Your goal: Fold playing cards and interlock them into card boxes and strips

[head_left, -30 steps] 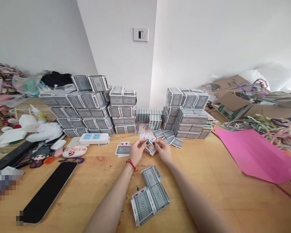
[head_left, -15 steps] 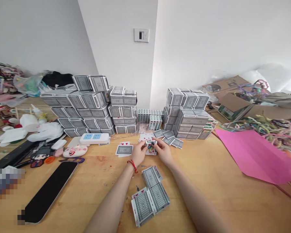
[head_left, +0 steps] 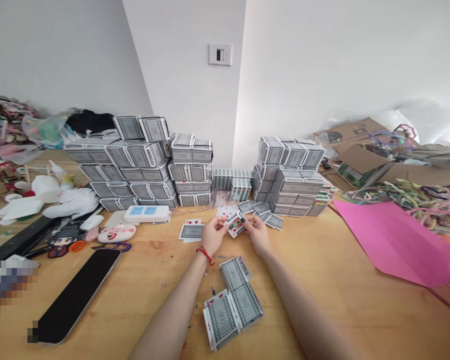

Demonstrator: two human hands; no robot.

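Note:
My left hand [head_left: 214, 236], with a red cord at its wrist, pinches the left side of a picture playing card [head_left: 237, 229]. From the other side my right hand [head_left: 257, 233] grips its right edge with thumb and fingers. The card is tilted, and whether it is one card or several folded together cannot be made out. Behind it lie face-up red-suit cards [head_left: 225, 212]. Face-down cards [head_left: 261, 210] are spread to the right. Left of my hands sits a small pile of cards [head_left: 192, 232]. Between my forearms rest blocks of folded cards [head_left: 233, 305].
High stacks of card blocks [head_left: 142, 155] stand at the back left, others [head_left: 298, 185] at the back right. A power strip [head_left: 147, 214] and a black phone [head_left: 78, 297] lie on the left. Pink paper [head_left: 397, 242] and yarn [head_left: 401, 200] occupy the right.
The picture card has turned from nearly straight to slanted between my hands. My right hand has shifted slightly right. The card blocks nearer me stay where they were.

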